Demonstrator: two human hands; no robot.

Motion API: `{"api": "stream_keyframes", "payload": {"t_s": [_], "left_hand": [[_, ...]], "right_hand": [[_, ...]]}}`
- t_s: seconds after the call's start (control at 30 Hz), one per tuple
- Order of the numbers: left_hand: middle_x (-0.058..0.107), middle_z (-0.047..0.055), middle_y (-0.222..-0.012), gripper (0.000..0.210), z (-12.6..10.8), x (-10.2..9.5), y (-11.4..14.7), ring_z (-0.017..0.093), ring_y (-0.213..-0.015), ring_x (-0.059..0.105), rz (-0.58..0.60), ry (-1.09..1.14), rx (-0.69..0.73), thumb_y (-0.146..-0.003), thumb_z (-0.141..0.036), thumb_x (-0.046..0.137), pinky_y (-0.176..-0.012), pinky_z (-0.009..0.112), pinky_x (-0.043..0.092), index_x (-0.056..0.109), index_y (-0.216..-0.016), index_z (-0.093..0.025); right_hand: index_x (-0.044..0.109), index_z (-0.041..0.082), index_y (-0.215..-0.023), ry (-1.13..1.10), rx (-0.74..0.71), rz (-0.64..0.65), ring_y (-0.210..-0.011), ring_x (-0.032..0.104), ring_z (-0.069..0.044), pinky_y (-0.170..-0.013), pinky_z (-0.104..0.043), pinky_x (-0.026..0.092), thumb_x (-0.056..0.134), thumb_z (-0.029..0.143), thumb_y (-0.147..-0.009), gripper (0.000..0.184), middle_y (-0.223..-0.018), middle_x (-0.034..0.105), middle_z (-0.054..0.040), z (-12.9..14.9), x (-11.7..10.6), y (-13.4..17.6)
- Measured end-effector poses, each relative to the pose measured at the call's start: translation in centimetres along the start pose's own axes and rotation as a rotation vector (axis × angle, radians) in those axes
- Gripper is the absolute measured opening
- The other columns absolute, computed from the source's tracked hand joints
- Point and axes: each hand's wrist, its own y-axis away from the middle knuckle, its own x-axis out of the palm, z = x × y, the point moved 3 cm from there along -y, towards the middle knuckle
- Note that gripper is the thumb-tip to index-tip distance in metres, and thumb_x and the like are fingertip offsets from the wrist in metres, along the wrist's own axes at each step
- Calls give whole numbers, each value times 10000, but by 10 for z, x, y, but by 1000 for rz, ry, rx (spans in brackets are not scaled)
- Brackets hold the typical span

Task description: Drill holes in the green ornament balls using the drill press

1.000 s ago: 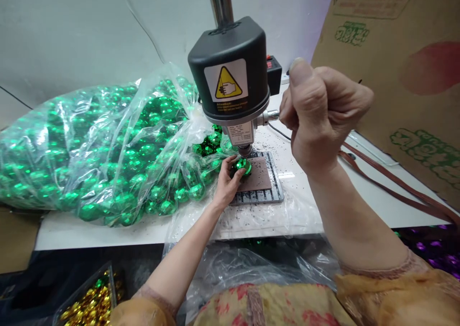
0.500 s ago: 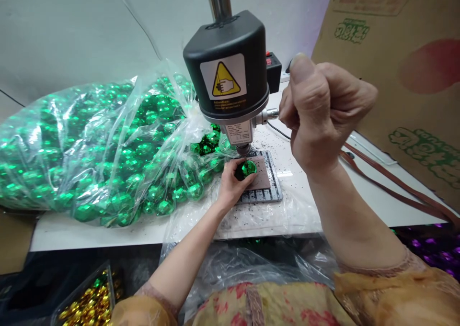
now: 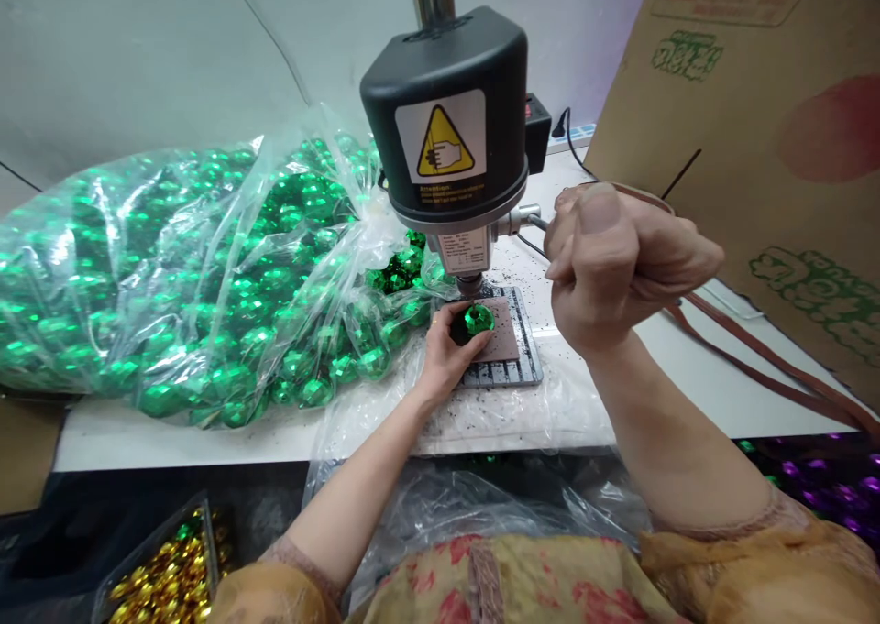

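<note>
Under the chuck of a small black drill press (image 3: 446, 111), my left hand (image 3: 446, 344) is closed round a shiny green faceted ball (image 3: 479, 319). The ball sits on a pinkish pad (image 3: 505, 331) lying on the slotted metal base (image 3: 529, 358), and the drill bit is at the top of the ball. Raised at the right of the machine, my right hand (image 3: 611, 267) is wrapped in a fist round the feed lever (image 3: 533, 222); most of the lever is hidden by the fingers.
A clear plastic bag (image 3: 206, 285) full of green balls fills the table's left. A large cardboard box (image 3: 776, 175) stands at the right, with brown straps (image 3: 742, 354) before it. Dark shavings are scattered round the base. Below sit a bin of gold balls (image 3: 165, 569) and purple balls (image 3: 831, 487).
My right fist has moved downward with the lever, and the bit now meets the ball's top. My left hand keeps the green ball in place. The view has shifted slightly.
</note>
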Motion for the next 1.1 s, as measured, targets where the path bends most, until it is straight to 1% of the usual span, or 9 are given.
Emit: {"api": "stream_keyframes", "payload": {"t_s": [0.1, 0.17, 0.3, 0.37, 0.57, 0.63, 0.87, 1.0, 1.1], "left_hand": [[679, 87, -1130, 522, 1, 1, 0, 246, -1074, 640, -1, 6, 6, -729, -313, 860, -972, 404, 509, 639, -1193, -220], [679, 86, -1123, 528, 3, 1, -1, 246, -1070, 640, -4, 12, 8, -721, -318, 867, -970, 402, 507, 643, -1189, -219], [681, 84, -1114, 521, 3, 1, -1, 247, -1058, 639, -16, 24, 11, -711, -319, 874, -956, 399, 507, 654, -1174, -223], [682, 82, -1110, 509, 3, 1, -1, 249, -1056, 638, -16, 24, 14, -713, -320, 873, -952, 399, 505, 659, -1165, -226], [683, 83, -1124, 504, 1, 1, 0, 251, -1067, 636, -16, 40, 24, -719, -311, 868, -963, 402, 499, 659, -1171, -227], [683, 82, -1127, 506, 1, 1, 0, 252, -1071, 636, -19, 47, 28, -717, -309, 870, -960, 399, 502, 662, -1172, -231], [680, 83, -1134, 504, 2, 1, 0, 256, -1088, 627, -19, 35, 37, -727, -312, 863, -965, 403, 496, 658, -1181, -233], [677, 83, -1131, 497, 1, 1, 2, 247, -1076, 623, -23, 34, 38, -733, -316, 859, -960, 395, 494, 657, -1179, -232], [676, 80, -1121, 500, 2, 2, 1, 242, -1064, 625, -27, 52, 24, -726, -319, 863, -951, 387, 494, 659, -1175, -233]], "right_hand": [[301, 187, -466, 8, -39, -28, -389, 320, -63, -485, -325, 322, 583, 341, -933, 567, -423, 284, 46, -2, 0, 2], [267, 177, -462, -26, -90, -36, -382, 313, -53, -488, -317, 320, 580, 291, -932, 576, -427, 253, 50, -3, 0, 3], [254, 168, -450, -75, -169, -45, -355, 248, -44, -414, -293, 184, 607, 213, -886, 563, -414, 221, 59, -8, -1, 7], [244, 166, -453, -85, -190, -57, -351, 222, -42, -395, -283, 142, 605, 206, -877, 559, -409, 218, 61, -10, -2, 9], [209, 170, -441, 2, -215, -58, -325, 239, -46, -376, -278, 213, 610, 276, -887, 609, -374, 208, 64, -13, -8, 15], [201, 173, -451, -19, -240, -34, -317, 243, -47, -364, -274, 224, 611, 244, -874, 593, -371, 217, 70, -14, -10, 17], [282, 186, -490, -92, -329, 52, -329, 286, -40, -341, -249, 238, 577, 80, -807, 445, -418, 305, 86, -18, -13, 21], [233, 191, -500, -145, -363, 90, -307, 235, -37, -330, -249, 225, 579, 71, -789, 467, -409, 245, 94, -18, -16, 27], [224, 183, -492, -132, -306, 70, -309, 253, -38, -340, -258, 201, 580, 86, -823, 495, -400, 252, 85, -11, -11, 21]]}}
